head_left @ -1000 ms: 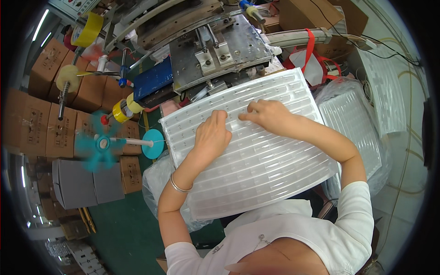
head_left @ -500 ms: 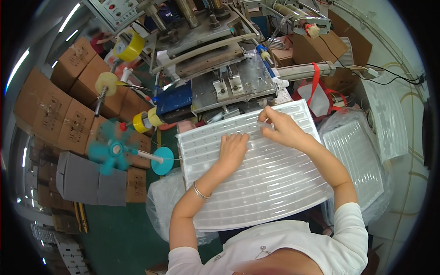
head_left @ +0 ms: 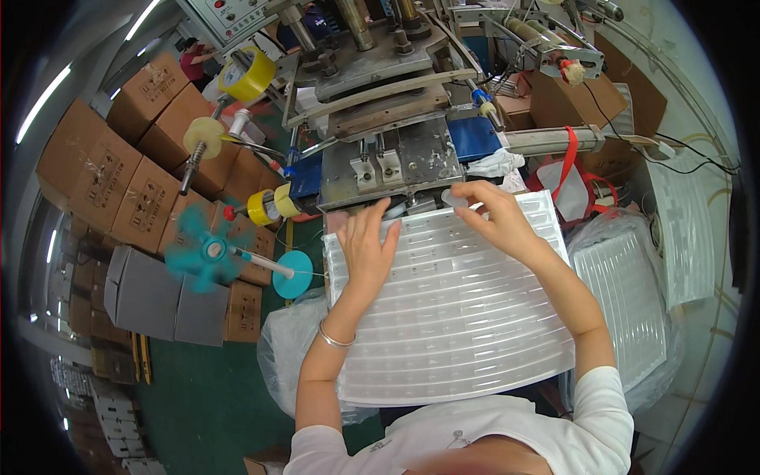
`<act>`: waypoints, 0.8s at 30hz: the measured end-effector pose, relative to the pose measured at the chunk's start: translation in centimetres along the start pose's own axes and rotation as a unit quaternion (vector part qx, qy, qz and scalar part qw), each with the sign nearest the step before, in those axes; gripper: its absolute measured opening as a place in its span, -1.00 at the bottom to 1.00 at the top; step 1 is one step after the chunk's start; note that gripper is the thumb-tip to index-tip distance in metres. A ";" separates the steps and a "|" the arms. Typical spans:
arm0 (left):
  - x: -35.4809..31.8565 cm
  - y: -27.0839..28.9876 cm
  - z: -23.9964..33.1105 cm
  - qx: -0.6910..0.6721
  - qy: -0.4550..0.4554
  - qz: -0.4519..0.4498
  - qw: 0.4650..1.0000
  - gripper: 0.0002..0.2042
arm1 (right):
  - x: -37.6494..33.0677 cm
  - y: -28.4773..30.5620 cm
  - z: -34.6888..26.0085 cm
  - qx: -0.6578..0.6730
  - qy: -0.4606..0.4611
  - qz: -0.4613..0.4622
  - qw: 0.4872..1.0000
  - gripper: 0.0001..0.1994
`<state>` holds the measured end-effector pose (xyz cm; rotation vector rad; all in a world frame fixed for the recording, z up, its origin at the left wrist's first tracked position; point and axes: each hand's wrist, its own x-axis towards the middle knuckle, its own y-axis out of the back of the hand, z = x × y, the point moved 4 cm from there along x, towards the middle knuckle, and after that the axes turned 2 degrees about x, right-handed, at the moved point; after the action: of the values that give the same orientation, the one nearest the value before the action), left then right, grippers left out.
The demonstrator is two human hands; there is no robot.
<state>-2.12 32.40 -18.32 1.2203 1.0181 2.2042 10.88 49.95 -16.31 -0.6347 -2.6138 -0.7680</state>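
A wide white plastic tray (head_left: 459, 317) with ridged rows of shallow pockets lies in front of me, below a metal press (head_left: 388, 79). My right hand (head_left: 503, 226) is over its far right part, pinching a small translucent disc-like piece (head_left: 454, 199) between thumb and fingers. Above the far left part of the tray is my left hand (head_left: 366, 247), its fingers apart and thumb spread. A pale bit shows by its fingertips, and I cannot tell whether they touch it. Just beyond both hands sits the press's metal plate (head_left: 427, 158) with two small upright brackets (head_left: 376, 170).
At the left, a turquoise fan (head_left: 214, 249) stands near stacked cartons (head_left: 127, 182) and grey boxes (head_left: 158, 293). Yellow tape rolls (head_left: 247, 73) hang on the press's left side. Another plastic-wrapped tray (head_left: 621, 293) and a red-handled bag (head_left: 574, 182) are at the right. A person stands far back left.
My left hand has lifted off the tray, moving left and its fingers opening. My right hand has shifted toward the press with the small piece. The metal plate has slid left, baring a blue surface.
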 end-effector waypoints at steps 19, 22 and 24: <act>2.6 4.8 4.0 0.136 -0.204 0.236 0.940 -0.67 | 11.7 -3.3 1.3 -0.332 0.165 0.205 0.906 -0.81; 0.9 5.5 4.7 0.120 -0.222 0.251 0.934 -0.65 | 10.8 -3.4 2.0 -0.319 0.142 0.189 0.918 -0.75; 0.6 5.9 5.3 0.119 -0.239 0.252 0.930 -0.64 | 9.9 -2.9 1.7 -0.286 0.146 0.220 0.921 -0.74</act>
<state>2.05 31.08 -11.62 2.2036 0.8432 1.9781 0.76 51.86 -14.61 -1.1169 -1.8601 -1.3556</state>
